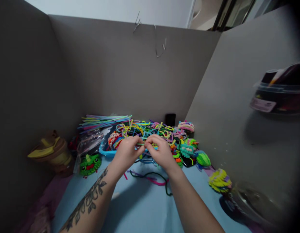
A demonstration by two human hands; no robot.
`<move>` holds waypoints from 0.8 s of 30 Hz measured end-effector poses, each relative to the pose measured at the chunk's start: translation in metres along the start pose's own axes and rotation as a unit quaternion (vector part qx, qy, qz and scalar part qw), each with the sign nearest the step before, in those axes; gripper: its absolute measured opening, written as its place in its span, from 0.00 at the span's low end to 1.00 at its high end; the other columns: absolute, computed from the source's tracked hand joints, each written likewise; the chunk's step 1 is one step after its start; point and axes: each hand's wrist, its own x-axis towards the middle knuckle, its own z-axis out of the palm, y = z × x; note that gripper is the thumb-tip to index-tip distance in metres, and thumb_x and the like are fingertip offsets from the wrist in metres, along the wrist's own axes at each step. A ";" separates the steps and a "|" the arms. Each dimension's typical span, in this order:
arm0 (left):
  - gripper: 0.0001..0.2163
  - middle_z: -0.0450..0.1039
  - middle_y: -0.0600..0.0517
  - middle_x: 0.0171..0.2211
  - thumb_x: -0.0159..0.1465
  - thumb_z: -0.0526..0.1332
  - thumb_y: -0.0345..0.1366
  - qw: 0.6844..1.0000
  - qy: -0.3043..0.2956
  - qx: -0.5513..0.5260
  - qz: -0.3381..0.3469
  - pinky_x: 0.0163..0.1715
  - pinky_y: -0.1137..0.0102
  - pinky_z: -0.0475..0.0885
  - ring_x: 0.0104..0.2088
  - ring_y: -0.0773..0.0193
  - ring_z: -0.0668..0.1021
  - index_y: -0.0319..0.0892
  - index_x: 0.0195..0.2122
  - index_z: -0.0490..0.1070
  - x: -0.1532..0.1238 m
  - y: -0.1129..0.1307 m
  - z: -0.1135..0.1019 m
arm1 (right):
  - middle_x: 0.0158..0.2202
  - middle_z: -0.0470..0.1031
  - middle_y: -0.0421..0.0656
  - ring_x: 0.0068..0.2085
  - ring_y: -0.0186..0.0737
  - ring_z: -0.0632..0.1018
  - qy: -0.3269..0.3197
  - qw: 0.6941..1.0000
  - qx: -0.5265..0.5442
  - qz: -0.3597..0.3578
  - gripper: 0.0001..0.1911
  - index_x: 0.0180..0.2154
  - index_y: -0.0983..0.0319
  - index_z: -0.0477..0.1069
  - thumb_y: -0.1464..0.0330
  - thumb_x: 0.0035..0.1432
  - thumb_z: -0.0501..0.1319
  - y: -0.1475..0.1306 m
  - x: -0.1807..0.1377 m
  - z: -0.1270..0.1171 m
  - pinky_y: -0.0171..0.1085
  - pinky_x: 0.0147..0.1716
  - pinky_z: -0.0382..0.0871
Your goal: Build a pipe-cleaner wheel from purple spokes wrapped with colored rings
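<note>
My left hand (129,148) and my right hand (159,149) meet fingertip to fingertip over the front of a blue tray (106,153). Each pinches a short length of light green pipe cleaner (141,144) that runs between them. Behind them the tray is heaped with tangled pipe cleaners (164,129) in many colours. Below my hands, a dark green pipe cleaner (152,174) and a pink one (157,183) lie bent on the light blue table cover (140,207). The far ends of the held piece are hidden by my fingers.
A bundle of straight pipe cleaners (103,120) lies at the back left, above a green fuzzy figure (90,165). Several fuzzy pieces, including a yellow one (219,181), line the right side. A brown pot (55,155) stands left. Grey partitions (130,71) enclose the table.
</note>
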 end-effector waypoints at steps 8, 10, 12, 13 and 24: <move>0.09 0.74 0.51 0.36 0.57 0.62 0.35 0.983 -0.086 -0.160 -0.009 0.35 0.70 0.70 0.37 0.62 0.77 0.43 0.39 0.66 -0.001 -0.008 -0.013 | 0.28 0.67 0.40 0.32 0.36 0.69 -0.055 0.996 0.063 0.027 0.09 0.23 0.61 0.63 0.72 0.56 0.55 0.001 0.002 -0.001 0.35 0.34 0.62; 0.16 0.73 0.47 0.44 0.57 0.62 0.39 0.964 -0.105 -0.242 -0.022 0.39 0.68 0.71 0.44 0.59 0.76 0.43 0.46 0.64 0.000 -0.013 -0.021 | 0.26 0.64 0.39 0.31 0.36 0.67 -0.041 0.994 0.084 0.064 0.10 0.24 0.60 0.62 0.68 0.57 0.55 0.005 0.002 0.000 0.34 0.32 0.60; 0.17 0.72 0.43 0.47 0.62 0.57 0.44 0.944 -0.073 -0.319 -0.047 0.41 0.65 0.71 0.48 0.57 0.74 0.42 0.49 0.63 0.001 -0.018 -0.027 | 0.25 0.60 0.37 0.28 0.35 0.64 -0.021 0.987 0.115 0.114 0.12 0.25 0.60 0.61 0.63 0.59 0.54 0.011 0.002 0.000 0.34 0.29 0.58; 0.18 0.72 0.42 0.48 0.63 0.55 0.45 0.937 -0.059 -0.340 -0.054 0.44 0.64 0.70 0.49 0.56 0.74 0.41 0.49 0.64 0.002 -0.021 -0.029 | 0.24 0.59 0.36 0.27 0.34 0.63 -0.013 0.982 0.133 0.136 0.13 0.26 0.60 0.61 0.60 0.60 0.53 0.013 0.001 0.001 0.33 0.28 0.56; 0.13 0.71 0.53 0.24 0.61 0.56 0.43 0.948 -0.064 -0.291 -0.108 0.27 0.73 0.65 0.25 0.67 0.72 0.39 0.27 0.70 0.010 -0.022 -0.015 | 0.30 0.72 0.41 0.34 0.39 0.71 -0.042 0.960 0.202 0.191 0.19 0.32 0.60 0.70 0.51 0.57 0.55 0.029 0.000 0.001 0.37 0.36 0.65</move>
